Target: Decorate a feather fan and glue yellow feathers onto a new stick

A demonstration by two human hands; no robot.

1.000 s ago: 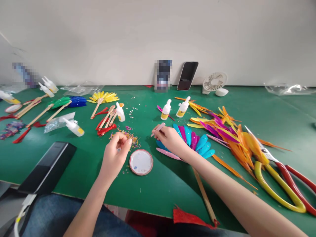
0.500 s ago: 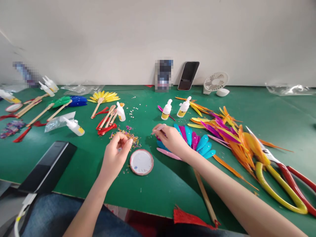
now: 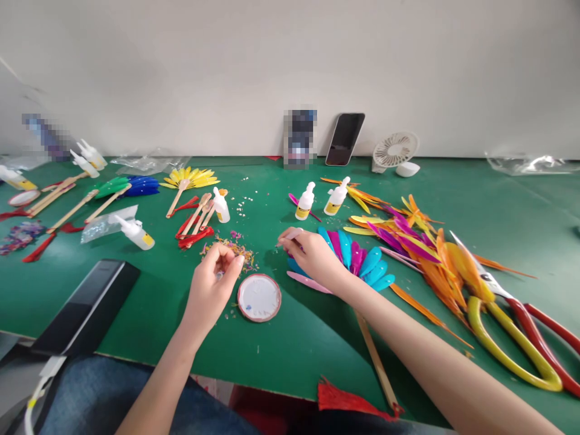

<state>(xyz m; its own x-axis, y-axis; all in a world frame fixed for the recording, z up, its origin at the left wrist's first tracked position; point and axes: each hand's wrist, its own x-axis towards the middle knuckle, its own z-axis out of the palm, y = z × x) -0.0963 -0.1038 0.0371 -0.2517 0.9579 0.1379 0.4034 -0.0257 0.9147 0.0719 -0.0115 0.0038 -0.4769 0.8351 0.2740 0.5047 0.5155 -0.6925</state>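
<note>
My left hand [image 3: 216, 275] is closed, thumb against the curled fingers, beside a pile of small dried flower bits [image 3: 244, 254]; what it may hold is hidden. A pale pink pen-like stick [image 3: 295, 232] is gripped in my right hand [image 3: 310, 257], its thin tip pointing left. That hand hovers over the left part of a fan of blue and magenta feathers [image 3: 347, 249] and covers some of it. The fan's wooden handle [image 3: 374, 356] runs toward the table's front edge, with a red tassel [image 3: 348, 399] at its end. Between my hands lies a white lid [image 3: 260, 296].
Loose orange and purple feathers [image 3: 421, 241] and large scissors [image 3: 516, 338] lie at right. Glue bottles [image 3: 304, 202] stand behind the fan. A black power bank [image 3: 86, 305] is at left. Against the wall are a phone [image 3: 345, 139] and a small fan [image 3: 396, 150].
Both hands keep nearly the same pose and place. The whole view has shifted very slightly; nothing has been picked up or let go.
</note>
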